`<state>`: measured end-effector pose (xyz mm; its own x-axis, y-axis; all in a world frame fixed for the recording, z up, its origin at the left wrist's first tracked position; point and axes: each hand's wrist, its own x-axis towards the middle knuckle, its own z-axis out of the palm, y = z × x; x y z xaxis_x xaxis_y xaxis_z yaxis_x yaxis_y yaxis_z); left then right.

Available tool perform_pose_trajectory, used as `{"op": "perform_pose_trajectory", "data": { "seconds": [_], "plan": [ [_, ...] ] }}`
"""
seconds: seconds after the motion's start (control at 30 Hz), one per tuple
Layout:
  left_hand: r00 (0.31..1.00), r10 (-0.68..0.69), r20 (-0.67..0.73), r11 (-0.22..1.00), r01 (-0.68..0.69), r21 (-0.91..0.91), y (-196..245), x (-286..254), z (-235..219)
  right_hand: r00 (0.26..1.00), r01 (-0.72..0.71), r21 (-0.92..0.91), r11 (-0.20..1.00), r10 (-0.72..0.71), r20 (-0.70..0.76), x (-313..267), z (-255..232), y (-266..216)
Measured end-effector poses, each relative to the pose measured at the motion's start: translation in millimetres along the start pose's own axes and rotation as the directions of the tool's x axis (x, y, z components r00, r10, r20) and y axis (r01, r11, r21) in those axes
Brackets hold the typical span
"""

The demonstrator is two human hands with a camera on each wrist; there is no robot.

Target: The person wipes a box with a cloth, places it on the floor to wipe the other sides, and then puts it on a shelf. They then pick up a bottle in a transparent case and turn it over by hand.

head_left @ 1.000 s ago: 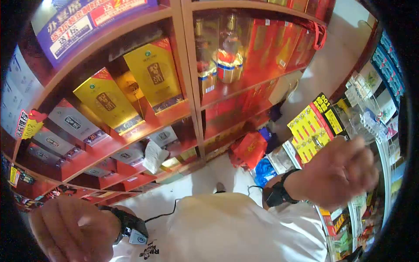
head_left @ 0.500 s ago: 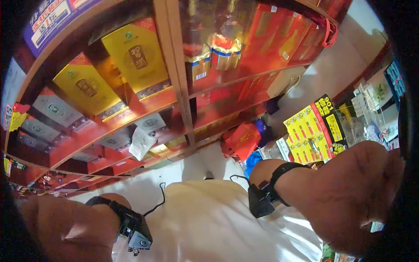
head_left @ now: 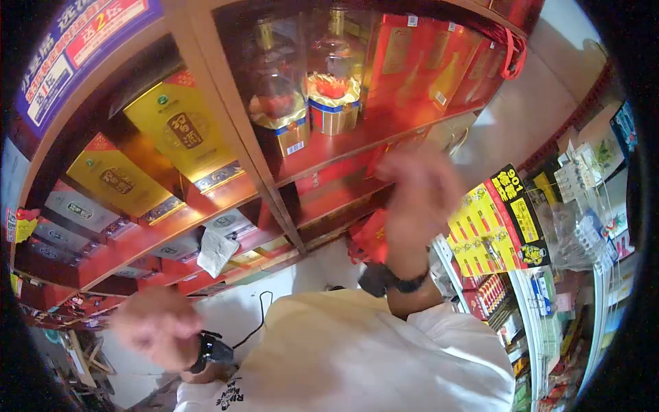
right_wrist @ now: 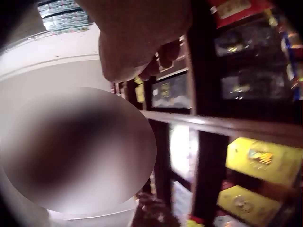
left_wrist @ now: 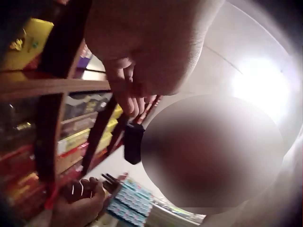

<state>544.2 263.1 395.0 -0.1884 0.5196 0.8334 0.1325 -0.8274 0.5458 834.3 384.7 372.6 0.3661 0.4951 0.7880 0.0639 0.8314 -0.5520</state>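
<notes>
My left hand (head_left: 154, 328) is raised at the lower left, blurred, in front of the bottom of the shelving. Its fingers hang loosely bent with nothing in them in the left wrist view, where the hand (left_wrist: 147, 52) fills the top. The right hand (head_left: 425, 196) is lifted before the lower shelves, blurred too, and overlaps a red bag (head_left: 371, 237) on the floor. In the right wrist view that hand (right_wrist: 142, 38) shows relaxed, bent fingers and no object. Each wrist wears a black strap with a small camera; a cable (head_left: 264, 312) runs from the left one.
A wooden shelf unit (head_left: 206, 58) stands ahead with yellow boxes (head_left: 182, 130), silver boxes, two bottles (head_left: 333, 89) in clear cases and red boxes (head_left: 405, 62). White crumpled paper (head_left: 218, 252) hangs at a lower shelf. At right, a yellow product card (head_left: 491, 226) tops a goods rack.
My right hand has swung from the far right inward to the shelves. The left has moved up and inward from the lower left corner. The head view has shifted slightly.
</notes>
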Motion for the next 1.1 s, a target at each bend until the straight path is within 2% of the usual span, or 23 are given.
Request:
{"op": "perform_pose_trajectory", "data": {
  "seconds": [0.03,0.07,0.13,0.17,0.23,0.27,0.33,0.43,0.47,0.63,0.73,0.77,0.83,0.87,0.9,0.97,1.0,1.1],
  "plan": [
    [0.995,-0.086,0.045,0.987,0.079,0.136,-14.1,-7.1,0.2,0.985,-0.165,-0.029,0.986,0.167,0.043,0.5,6.4,23.1],
    [0.958,-0.288,0.0,0.932,0.28,0.23,-22.5,-24.5,-4.7,0.911,-0.408,-0.008,0.913,0.408,0.069,2.6,14.7,45.2],
    [0.882,-0.47,0.04,0.828,0.425,0.365,-51.0,-54.8,-23.3,0.91,-0.411,0.036,0.911,0.407,0.077,-9.8,24.2,101.9],
    [0.856,-0.517,0.011,0.776,0.463,0.429,-59.9,-69.7,-28.4,0.91,-0.412,0.044,0.91,0.409,0.071,-5.1,33.6,108.4],
    [0.752,-0.647,-0.127,0.703,0.652,0.284,-74.7,-106.3,-41.8,0.96,-0.212,-0.176,0.961,0.238,0.146,2.2,54.5,119.5],
    [0.712,-0.685,-0.155,0.65,0.693,0.312,-73.7,-118.0,-45.7,0.959,-0.221,-0.168,0.961,0.245,0.141,4.4,66.4,128.3],
    [0.648,-0.736,-0.196,0.566,0.747,0.348,-70.3,-137.1,-51.2,0.985,-0.082,-0.249,0.965,0.116,0.126,4.1,89.7,146.6],
    [0.654,-0.722,-0.225,0.569,0.747,0.344,-70.7,-155.6,-48.8,0.997,-0.023,-0.326,0.945,0.047,0.063,1.7,115.0,158.0],
    [0.646,-0.721,-0.25,0.527,0.746,0.408,-70.2,-157.0,-45.2,0.999,-0.019,-0.321,0.947,0.035,0.042,-0.1,119.4,159.1],
    [0.634,-0.746,-0.205,0.511,0.742,0.435,-80.1,-166.9,-27.2,0.997,-0.062,-0.395,0.917,0.074,0.017,-13.4,127.5,162.3],
    [0.623,-0.782,-0.023,0.48,0.625,0.616,-92.5,-170.8,-22.6,0.995,-0.087,-0.423,0.902,0.103,0.015,-15.5,127.7,164.3],
    [0.623,-0.782,-0.015,0.481,0.618,0.622,-95.9,-170.5,-19.4,0.994,-0.093,-0.436,0.895,0.108,0.011,-18.1,127.7,165.0],
    [0.63,-0.767,0.12,0.511,0.488,0.707,-103.0,-168.8,-9.9,0.995,-0.089,-0.461,0.883,0.096,-0.008,-21.8,128.8,167.0],
    [0.581,-0.804,0.128,0.487,0.52,0.702,-106.4,-169.6,-7.0,0.994,-0.098,-0.447,0.889,0.104,-0.011,-21.9,128.9,166.4],
    [0.581,-0.803,0.133,0.49,0.516,0.702,-107.3,-169.3,-2.9,0.994,-0.104,-0.433,0.895,0.109,-0.013,-21.1,128.7,165.4],
    [0.537,-0.814,0.223,0.518,0.494,0.698,-111.9,-167.1,6.0,0.994,-0.108,-0.445,0.889,0.107,-0.028,-19.6,127.4,163.5],
    [0.58,-0.765,0.279,0.585,0.445,0.678,-116.2,-169.3,10.5,0.995,-0.097,-0.44,0.893,0.093,-0.03,-19.2,126.6,163.4],
    [0.568,-0.762,0.313,0.599,0.432,0.674,-113.8,-173.2,29.6,0.997,-0.079,-0.412,0.908,0.069,-0.038,-17.7,126.0,163.9]
  ]
}}
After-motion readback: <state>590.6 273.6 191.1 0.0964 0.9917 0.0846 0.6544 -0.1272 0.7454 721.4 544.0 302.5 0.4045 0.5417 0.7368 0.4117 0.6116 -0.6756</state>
